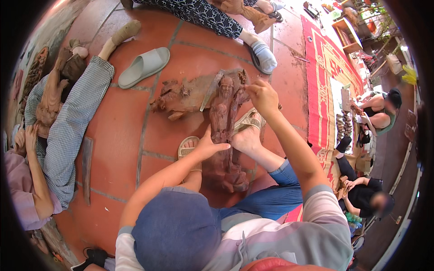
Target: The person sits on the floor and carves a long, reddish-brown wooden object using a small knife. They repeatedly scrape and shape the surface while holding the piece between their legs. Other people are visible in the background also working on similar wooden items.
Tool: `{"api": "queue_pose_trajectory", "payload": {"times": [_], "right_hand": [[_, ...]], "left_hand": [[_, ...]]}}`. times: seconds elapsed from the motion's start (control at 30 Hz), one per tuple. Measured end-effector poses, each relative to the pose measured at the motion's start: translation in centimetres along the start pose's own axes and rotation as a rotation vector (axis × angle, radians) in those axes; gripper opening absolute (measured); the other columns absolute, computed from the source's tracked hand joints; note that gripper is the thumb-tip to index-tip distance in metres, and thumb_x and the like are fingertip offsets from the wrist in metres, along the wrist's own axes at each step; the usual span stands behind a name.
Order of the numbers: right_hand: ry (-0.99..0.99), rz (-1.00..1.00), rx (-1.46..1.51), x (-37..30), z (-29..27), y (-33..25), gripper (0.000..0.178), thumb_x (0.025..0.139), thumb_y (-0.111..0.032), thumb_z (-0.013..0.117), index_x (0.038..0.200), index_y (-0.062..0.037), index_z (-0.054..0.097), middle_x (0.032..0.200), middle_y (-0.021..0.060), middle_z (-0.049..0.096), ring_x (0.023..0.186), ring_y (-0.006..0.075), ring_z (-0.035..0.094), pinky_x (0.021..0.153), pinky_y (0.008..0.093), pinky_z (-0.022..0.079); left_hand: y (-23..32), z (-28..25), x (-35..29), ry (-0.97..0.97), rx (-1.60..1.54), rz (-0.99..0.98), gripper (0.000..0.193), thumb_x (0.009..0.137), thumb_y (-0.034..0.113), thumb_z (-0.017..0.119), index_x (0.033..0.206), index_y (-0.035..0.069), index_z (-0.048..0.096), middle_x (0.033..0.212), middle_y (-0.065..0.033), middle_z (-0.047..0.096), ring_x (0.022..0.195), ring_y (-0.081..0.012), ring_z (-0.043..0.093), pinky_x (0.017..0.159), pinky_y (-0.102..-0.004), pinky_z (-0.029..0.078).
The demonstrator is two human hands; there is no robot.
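Note:
A reddish-brown carved wooden statue (221,113) of a bearded figure stands between my feet, its rocky base toward me. My left hand (210,145) grips its lower middle, thumb across the front and the other fingers partly hidden behind it. Beside the statue's upper right, at the knobby carved top (242,77) of its staff, my right hand (263,95) is closed in a pinch. Whatever its fingertips hold is too small to make out. Behind the figure lies a rough, gnarled wood slab (192,94), with a pale flat strip (211,92) resting on it.
A grey slipper (144,67) lies on the red tile floor, far left. At the left, a person in checked trousers (81,122) holds another carving (50,101). Another person's socked foot (263,55) is ahead. A red patterned mat (314,90) runs along the right, with people working beyond.

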State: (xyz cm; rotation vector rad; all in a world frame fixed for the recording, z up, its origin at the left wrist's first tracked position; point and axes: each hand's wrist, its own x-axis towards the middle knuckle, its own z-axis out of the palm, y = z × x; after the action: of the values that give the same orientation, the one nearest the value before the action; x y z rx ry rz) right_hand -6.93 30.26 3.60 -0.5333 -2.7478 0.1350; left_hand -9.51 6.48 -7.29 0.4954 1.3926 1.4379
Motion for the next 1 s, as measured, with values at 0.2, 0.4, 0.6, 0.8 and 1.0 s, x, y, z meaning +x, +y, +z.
{"api": "queue_pose_trajectory", "payload": {"times": [0.2, 0.4, 0.6, 0.8, 1.0], "right_hand": [[0.054, 0.044, 0.019, 2.7, 3.1, -3.4, 0.011, 0.083, -0.023, 0.065, 0.086, -0.0173, 0.074, 0.085, 0.0014, 0.062, 0.088, 0.0224, 0.061, 0.072, 0.0348, 0.051], [0.065, -0.018, 0.128, -0.8, 2.6, -1.6, 0.010, 0.080, -0.022, 0.070, 0.085, -0.0152, 0.074, 0.081, 0.0022, 0.061, 0.081, 0.0229, 0.061, 0.068, 0.0357, 0.049], [0.098, 0.081, 0.160, 0.5, 2.0, -3.1, 0.010, 0.081, -0.023, 0.067, 0.082, -0.0155, 0.073, 0.085, 0.0016, 0.062, 0.085, 0.0230, 0.061, 0.074, 0.0364, 0.051], [0.021, 0.027, 0.039, 2.4, 2.9, -3.1, 0.009, 0.081, -0.020, 0.064, 0.082, -0.0145, 0.072, 0.086, 0.0028, 0.060, 0.088, 0.0228, 0.061, 0.074, 0.0369, 0.052], [-0.048, -0.007, -0.001, 2.7, 3.5, -4.1, 0.010, 0.080, -0.019, 0.064, 0.085, -0.0144, 0.071, 0.088, 0.0051, 0.061, 0.088, 0.0258, 0.061, 0.072, 0.0378, 0.052]], "left_hand": [[-0.2, 0.3, -0.3, -0.013, 0.008, -0.068, 0.113, 0.068, 0.024, 0.085, 0.148, -0.003, 0.009, 0.142, -0.0182, 0.040, 0.131, -0.0267, 0.040, 0.110, -0.0361, 0.030], [-1.9, 0.1, 0.0, -0.013, -0.021, 0.002, 0.111, 0.070, 0.022, 0.084, 0.149, -0.001, 0.009, 0.142, -0.0163, 0.039, 0.130, -0.0250, 0.040, 0.110, -0.0365, 0.030], [-2.3, 0.2, -0.4, -0.024, -0.057, -0.036, 0.111, 0.071, 0.021, 0.084, 0.150, 0.001, 0.009, 0.144, -0.0164, 0.036, 0.132, -0.0255, 0.038, 0.111, -0.0360, 0.030], [-0.1, 0.1, -0.4, -0.024, -0.035, -0.059, 0.114, 0.069, 0.025, 0.085, 0.149, -0.002, 0.009, 0.145, -0.0190, 0.035, 0.134, -0.0271, 0.037, 0.111, -0.0354, 0.029], [3.2, 0.3, -1.4, -0.007, 0.030, -0.097, 0.123, 0.064, 0.034, 0.088, 0.147, -0.007, 0.008, 0.146, -0.0237, 0.033, 0.136, -0.0291, 0.034, 0.112, -0.0357, 0.027]]}}
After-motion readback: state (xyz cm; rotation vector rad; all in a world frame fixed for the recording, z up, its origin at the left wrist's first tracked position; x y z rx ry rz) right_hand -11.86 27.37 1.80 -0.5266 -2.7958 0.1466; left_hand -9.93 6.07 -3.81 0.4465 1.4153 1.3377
